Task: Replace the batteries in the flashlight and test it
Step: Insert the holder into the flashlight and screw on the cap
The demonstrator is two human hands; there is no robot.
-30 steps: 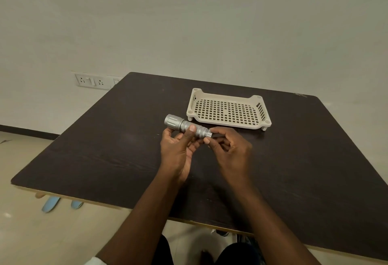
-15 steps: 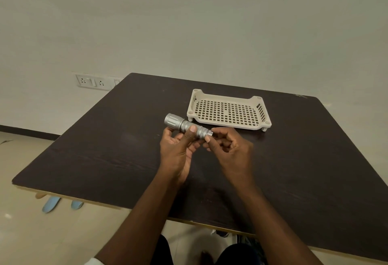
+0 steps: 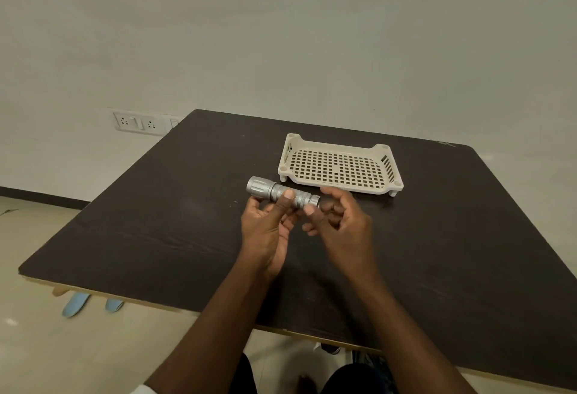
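Observation:
A silver metal flashlight (image 3: 274,192) lies level above the dark table (image 3: 156,222), its wide head pointing left and its tail end pointing right. My left hand (image 3: 268,231) grips its knurled barrel from below, thumb on top. My right hand (image 3: 340,222) is at the tail end, thumb and fingertips curled around the tail cap, which is blurred. I cannot tell whether the cap is attached or loose. No batteries are in sight.
A cream plastic perforated tray (image 3: 338,169) stands on short feet just behind my hands, with nothing in it. A wall socket panel (image 3: 140,122) sits beyond the table's left edge. Blue slippers (image 3: 75,304) lie on the floor under the near left edge.
My right hand's fingers have shifted around the flashlight's tail end and opened slightly. The left hand and flashlight have stayed nearly in place.

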